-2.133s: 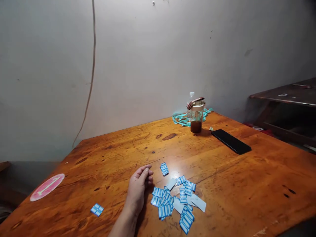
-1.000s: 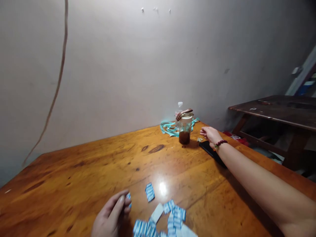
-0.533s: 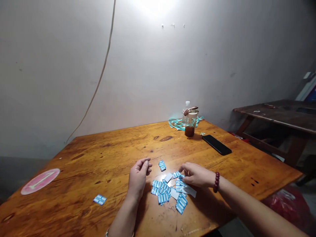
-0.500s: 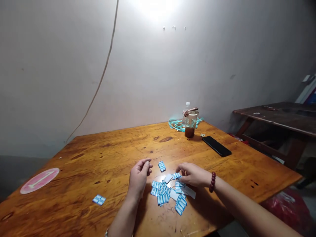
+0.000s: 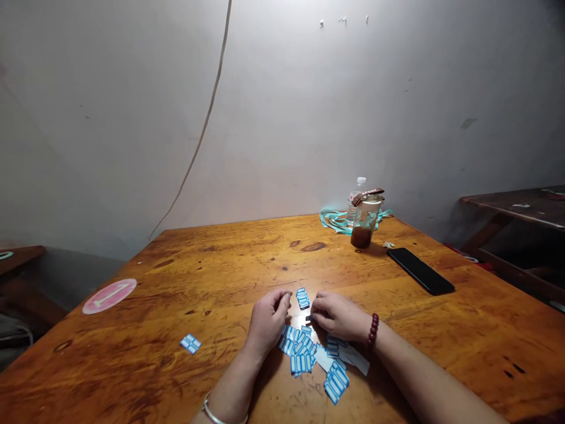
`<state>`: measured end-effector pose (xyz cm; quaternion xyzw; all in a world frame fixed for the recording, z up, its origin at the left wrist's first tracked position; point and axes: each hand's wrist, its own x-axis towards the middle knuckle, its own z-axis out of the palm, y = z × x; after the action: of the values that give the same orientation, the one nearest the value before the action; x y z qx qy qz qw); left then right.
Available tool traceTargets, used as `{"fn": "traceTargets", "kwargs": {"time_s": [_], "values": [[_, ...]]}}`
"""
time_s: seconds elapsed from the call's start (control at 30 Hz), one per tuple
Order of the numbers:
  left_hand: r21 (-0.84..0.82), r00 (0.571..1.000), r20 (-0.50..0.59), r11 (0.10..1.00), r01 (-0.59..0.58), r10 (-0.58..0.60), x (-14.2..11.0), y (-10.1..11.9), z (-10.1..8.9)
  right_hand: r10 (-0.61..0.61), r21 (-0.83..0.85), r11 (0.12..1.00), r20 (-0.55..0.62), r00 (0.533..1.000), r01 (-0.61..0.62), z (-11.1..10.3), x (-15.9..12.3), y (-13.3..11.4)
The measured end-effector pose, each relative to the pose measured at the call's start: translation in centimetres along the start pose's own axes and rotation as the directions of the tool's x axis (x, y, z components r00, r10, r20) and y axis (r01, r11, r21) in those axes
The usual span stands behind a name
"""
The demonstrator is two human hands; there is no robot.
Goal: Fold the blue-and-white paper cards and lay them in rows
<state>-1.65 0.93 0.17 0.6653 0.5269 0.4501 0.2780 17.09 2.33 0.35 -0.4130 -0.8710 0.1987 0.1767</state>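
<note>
My left hand (image 5: 269, 318) is closed in a pinch left of the small blue-and-white card stack (image 5: 302, 298); anything between its fingertips is hidden. Across from it, my right hand (image 5: 339, 317) pinches a small card (image 5: 308, 318), which looks dark and edge-on at the fingertips. Below both hands lies a loose pile of blue-and-white cards (image 5: 301, 363), some overlapping. A few pieces there show plain white, such as the white card (image 5: 324, 358). Another group of cards (image 5: 336, 383) fans out at the pile's near right.
A separate blue-and-white card (image 5: 190, 343) lies to the left on the wooden table (image 5: 229, 259), beyond it a pink oval sticker (image 5: 109, 296). At the back right are a brown-filled cup (image 5: 362, 232), a clear bottle (image 5: 352, 206), turquoise straps (image 5: 331, 221) and a black phone (image 5: 420, 271).
My right hand has moved closer to my left, lifting a card away from the top of the pile. The whole view has shifted a little left and down.
</note>
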Motion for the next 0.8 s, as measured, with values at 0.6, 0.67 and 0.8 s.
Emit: {"fn": "traceTargets", "kwargs": {"time_s": [0.6,0.67,0.8], "values": [[-0.123,0.994,-0.063,0.989,0.079,-0.087,0.1,-0.4,-0.2,-0.018,-0.037,0.999,0.013,1.000,0.019,2.7,-0.4,-5.2],[-0.138,0.993,-0.063,0.986,0.095,-0.104,0.1,-0.4,-0.2,0.034,-0.079,0.996,0.041,0.999,-0.030,3.3,-0.2,-5.5],[-0.141,0.994,-0.061,0.987,0.080,-0.090,0.1,-0.4,-0.2,0.121,-0.049,0.992,0.071,0.990,-0.117,3.3,0.1,-4.9]]}}
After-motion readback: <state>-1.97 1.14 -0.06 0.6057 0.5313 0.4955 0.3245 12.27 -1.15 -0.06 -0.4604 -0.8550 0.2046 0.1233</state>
